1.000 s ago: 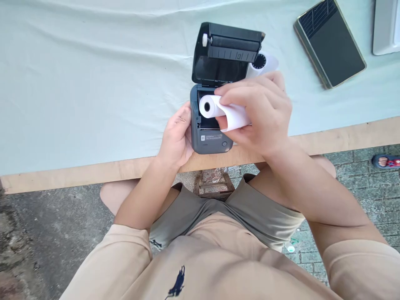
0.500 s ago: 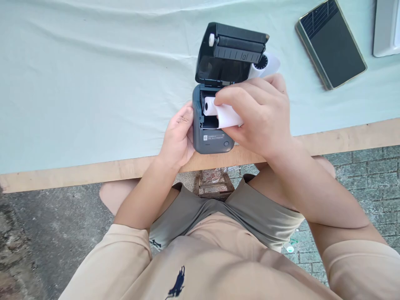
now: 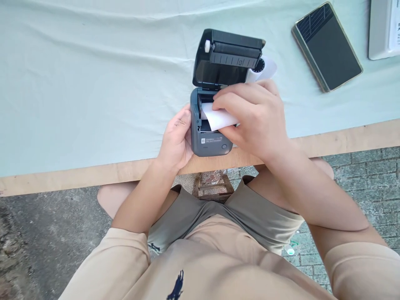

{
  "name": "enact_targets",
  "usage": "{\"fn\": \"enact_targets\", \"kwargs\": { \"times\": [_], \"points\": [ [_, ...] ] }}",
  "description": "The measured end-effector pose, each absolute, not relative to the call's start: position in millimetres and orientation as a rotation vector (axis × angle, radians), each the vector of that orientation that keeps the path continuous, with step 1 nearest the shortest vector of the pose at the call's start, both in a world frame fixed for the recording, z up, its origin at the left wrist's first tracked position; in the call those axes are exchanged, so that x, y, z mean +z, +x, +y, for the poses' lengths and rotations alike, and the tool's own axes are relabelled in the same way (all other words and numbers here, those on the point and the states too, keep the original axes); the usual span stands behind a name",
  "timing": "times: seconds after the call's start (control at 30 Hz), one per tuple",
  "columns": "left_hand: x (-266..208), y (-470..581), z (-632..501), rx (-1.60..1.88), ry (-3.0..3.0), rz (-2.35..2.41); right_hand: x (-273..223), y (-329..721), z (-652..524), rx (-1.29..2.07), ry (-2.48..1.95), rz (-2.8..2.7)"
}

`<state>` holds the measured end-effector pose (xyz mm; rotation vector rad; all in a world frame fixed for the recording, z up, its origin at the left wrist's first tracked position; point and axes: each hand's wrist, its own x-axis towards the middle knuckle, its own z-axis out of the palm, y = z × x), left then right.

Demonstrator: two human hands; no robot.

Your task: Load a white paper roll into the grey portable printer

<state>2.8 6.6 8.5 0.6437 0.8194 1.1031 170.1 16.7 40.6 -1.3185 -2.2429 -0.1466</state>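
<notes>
A small dark grey label printer (image 3: 211,149) sits by the table's front edge with its lid (image 3: 229,50) tipped back. My left hand (image 3: 175,137) is closed around the printer's left side. White paper from a roll (image 3: 218,119) lies in the open bay, its loose end toward the front. My right hand (image 3: 254,114) pinches this paper roll between thumb and fingers, covering the right part of the bay. Just behind my right hand, a second white paper roll (image 3: 256,73) with a black core rests on the cloth.
A phone with a dark screen (image 3: 333,46) lies at the back right. Beyond it is the corner of a white and grey box-like object (image 3: 383,33). Pale green cloth (image 3: 93,83) covers the table, and its wooden front edge (image 3: 78,175) is bare.
The roll's round end no longer shows in the bay; the paper's loose edge has moved left over it. My right hand has shifted slightly. My left hand still grips the printer.
</notes>
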Motion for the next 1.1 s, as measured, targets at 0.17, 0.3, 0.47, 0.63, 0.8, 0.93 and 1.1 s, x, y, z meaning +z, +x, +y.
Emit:
{"fn": "enact_targets", "kwargs": {
  "times": [0.17,0.3,0.47,0.63,0.8,0.93,1.1],
  "points": [
    [6.5,2.3,6.3,1.094,0.646,0.809,40.4,171.7,9.7,-0.133,-1.208,-2.163],
    [5.6,2.7,6.6,1.112,0.645,0.798,37.2,174.4,5.1,-0.083,-1.028,-2.178],
    [4.3,1.6,7.4,1.104,0.644,0.756,27.5,174.4,1.0,-0.084,-0.841,-2.188],
    [3.7,0.4,7.5,1.07,0.674,0.771,22.3,172.9,-1.6,-0.082,-0.808,-2.201],
    [5.2,2.1,7.1,1.093,0.661,0.781,22.5,176.8,-2.7,-0.065,-0.827,-2.246],
    [6.0,2.1,7.5,1.087,0.635,0.748,20.9,178.2,-3.3,-0.066,-0.841,-2.273],
    [4.9,0.2,8.2,1.07,0.6,0.776,19.0,177.4,-3.4,-0.031,-0.817,-2.278]
  ]
}}
